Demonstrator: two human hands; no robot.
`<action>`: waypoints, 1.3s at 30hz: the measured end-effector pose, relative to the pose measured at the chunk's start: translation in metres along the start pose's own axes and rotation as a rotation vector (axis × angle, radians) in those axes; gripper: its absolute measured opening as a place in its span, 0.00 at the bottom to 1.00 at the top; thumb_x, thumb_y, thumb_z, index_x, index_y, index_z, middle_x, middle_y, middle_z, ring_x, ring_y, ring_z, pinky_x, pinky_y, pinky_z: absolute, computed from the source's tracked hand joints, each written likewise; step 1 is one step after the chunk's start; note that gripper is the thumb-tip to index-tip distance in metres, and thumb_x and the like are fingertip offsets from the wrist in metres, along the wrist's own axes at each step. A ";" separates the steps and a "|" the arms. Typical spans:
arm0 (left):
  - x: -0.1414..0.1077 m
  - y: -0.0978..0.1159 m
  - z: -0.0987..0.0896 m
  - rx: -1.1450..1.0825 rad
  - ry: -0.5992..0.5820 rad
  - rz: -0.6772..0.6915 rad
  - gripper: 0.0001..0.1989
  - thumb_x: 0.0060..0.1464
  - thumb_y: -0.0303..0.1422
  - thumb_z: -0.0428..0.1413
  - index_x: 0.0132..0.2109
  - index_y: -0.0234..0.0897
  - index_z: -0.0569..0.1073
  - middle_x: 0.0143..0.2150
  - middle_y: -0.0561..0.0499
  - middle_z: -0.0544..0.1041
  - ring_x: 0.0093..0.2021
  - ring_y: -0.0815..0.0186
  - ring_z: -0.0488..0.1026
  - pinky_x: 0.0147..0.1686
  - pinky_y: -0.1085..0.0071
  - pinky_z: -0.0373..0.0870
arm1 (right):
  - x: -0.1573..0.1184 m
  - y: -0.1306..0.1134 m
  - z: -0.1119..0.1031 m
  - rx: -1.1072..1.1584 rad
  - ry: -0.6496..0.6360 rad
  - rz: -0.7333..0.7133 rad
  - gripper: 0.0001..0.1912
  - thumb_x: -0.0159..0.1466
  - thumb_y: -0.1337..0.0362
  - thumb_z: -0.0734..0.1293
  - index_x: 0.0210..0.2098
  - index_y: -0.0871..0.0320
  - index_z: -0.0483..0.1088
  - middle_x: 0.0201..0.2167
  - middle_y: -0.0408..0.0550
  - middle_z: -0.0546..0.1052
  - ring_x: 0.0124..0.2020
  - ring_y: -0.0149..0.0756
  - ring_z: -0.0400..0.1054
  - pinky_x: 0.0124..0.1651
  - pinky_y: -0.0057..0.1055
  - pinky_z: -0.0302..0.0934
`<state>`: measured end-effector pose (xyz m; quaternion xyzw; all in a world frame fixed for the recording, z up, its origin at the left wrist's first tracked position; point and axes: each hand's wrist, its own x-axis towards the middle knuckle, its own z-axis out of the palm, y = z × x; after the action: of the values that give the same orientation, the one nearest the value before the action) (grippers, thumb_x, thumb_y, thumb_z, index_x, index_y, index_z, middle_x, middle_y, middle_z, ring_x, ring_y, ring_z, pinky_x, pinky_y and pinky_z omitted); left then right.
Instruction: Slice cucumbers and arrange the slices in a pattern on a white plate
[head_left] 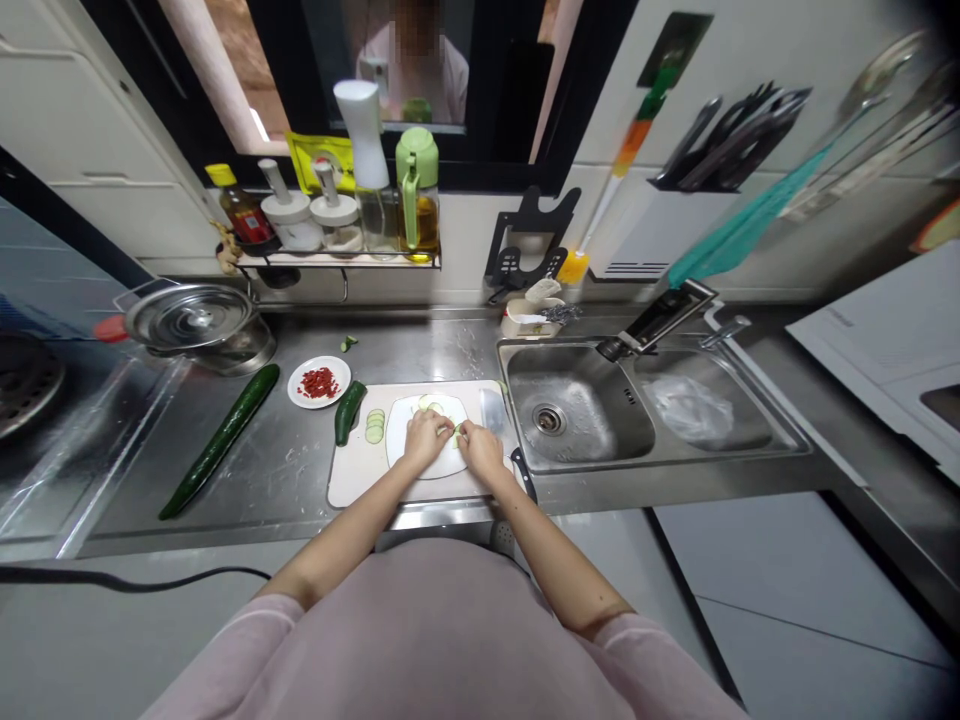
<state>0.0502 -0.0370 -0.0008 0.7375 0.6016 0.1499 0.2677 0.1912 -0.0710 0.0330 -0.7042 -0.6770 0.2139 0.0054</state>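
Both my hands are over a white plate on the pale cutting board. The fingers of my left hand and my right hand are pinched together on a cucumber slice. More cucumber slices lie along the plate's far side, partly hidden by the left hand. A short stack of cucumber slices rests on the board left of the plate. Beside it lies a cut piece of cucumber. At the board's right edge is a knife, its black handle pointing toward me.
A whole cucumber and a small plate of chopped red pieces lie on the left counter, near a lidded steel pot. The double sink is to the right. Bottles stand on a rack below the window.
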 end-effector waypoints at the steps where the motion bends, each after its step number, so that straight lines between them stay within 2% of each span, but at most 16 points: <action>1: 0.000 0.000 0.000 0.000 -0.001 -0.001 0.10 0.57 0.37 0.55 0.41 0.45 0.80 0.43 0.48 0.76 0.49 0.57 0.65 0.49 0.63 0.60 | 0.000 0.000 0.001 0.002 -0.002 -0.001 0.12 0.67 0.61 0.58 0.47 0.53 0.69 0.44 0.50 0.78 0.44 0.39 0.71 0.40 0.29 0.55; 7: -0.001 -0.001 0.000 0.011 -0.003 -0.001 0.10 0.57 0.37 0.55 0.42 0.46 0.80 0.43 0.47 0.75 0.50 0.57 0.65 0.49 0.63 0.59 | -0.002 -0.005 0.002 0.000 -0.010 0.009 0.14 0.67 0.60 0.58 0.50 0.53 0.67 0.46 0.50 0.77 0.45 0.39 0.70 0.41 0.29 0.55; 11: -0.003 -0.003 -0.004 0.047 0.008 0.063 0.13 0.59 0.39 0.53 0.46 0.47 0.79 0.44 0.47 0.74 0.49 0.57 0.63 0.50 0.62 0.57 | -0.005 -0.007 0.000 -0.029 0.002 0.018 0.16 0.68 0.60 0.57 0.53 0.52 0.65 0.46 0.51 0.76 0.45 0.39 0.70 0.42 0.29 0.55; 17: -0.008 -0.004 -0.013 0.106 0.001 0.135 0.14 0.61 0.41 0.51 0.47 0.48 0.79 0.45 0.45 0.73 0.50 0.56 0.62 0.49 0.60 0.56 | -0.008 -0.009 -0.003 -0.052 -0.022 0.019 0.16 0.69 0.58 0.56 0.53 0.51 0.66 0.46 0.52 0.76 0.46 0.39 0.70 0.42 0.29 0.56; 27: -0.009 -0.008 -0.012 0.100 0.008 0.136 0.13 0.60 0.40 0.52 0.47 0.48 0.79 0.44 0.45 0.73 0.49 0.56 0.62 0.48 0.60 0.56 | -0.006 -0.011 0.004 -0.052 -0.014 0.025 0.16 0.68 0.59 0.56 0.53 0.51 0.66 0.44 0.52 0.77 0.44 0.40 0.71 0.42 0.30 0.56; 31: -0.008 -0.008 -0.011 0.100 0.026 0.130 0.13 0.60 0.40 0.52 0.46 0.47 0.79 0.44 0.45 0.73 0.49 0.56 0.62 0.48 0.60 0.56 | -0.005 -0.008 0.010 0.031 0.034 0.044 0.18 0.68 0.58 0.57 0.55 0.51 0.65 0.45 0.50 0.77 0.45 0.39 0.71 0.42 0.30 0.56; 34: -0.010 -0.006 -0.012 0.081 0.046 0.095 0.12 0.59 0.39 0.53 0.45 0.45 0.79 0.45 0.46 0.74 0.49 0.56 0.63 0.49 0.60 0.56 | -0.004 0.000 0.012 0.162 0.107 0.139 0.20 0.68 0.57 0.56 0.57 0.52 0.64 0.41 0.48 0.78 0.44 0.39 0.71 0.42 0.29 0.56; 39: -0.009 -0.003 -0.012 0.037 0.048 0.027 0.11 0.59 0.38 0.53 0.43 0.44 0.79 0.45 0.46 0.75 0.50 0.56 0.63 0.50 0.59 0.57 | -0.002 0.013 0.012 0.273 0.166 0.232 0.17 0.66 0.60 0.58 0.52 0.55 0.68 0.34 0.46 0.77 0.39 0.38 0.71 0.39 0.27 0.55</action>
<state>0.0386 -0.0429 0.0081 0.7466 0.6007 0.1600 0.2372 0.2000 -0.0772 0.0190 -0.7855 -0.5532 0.2441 0.1318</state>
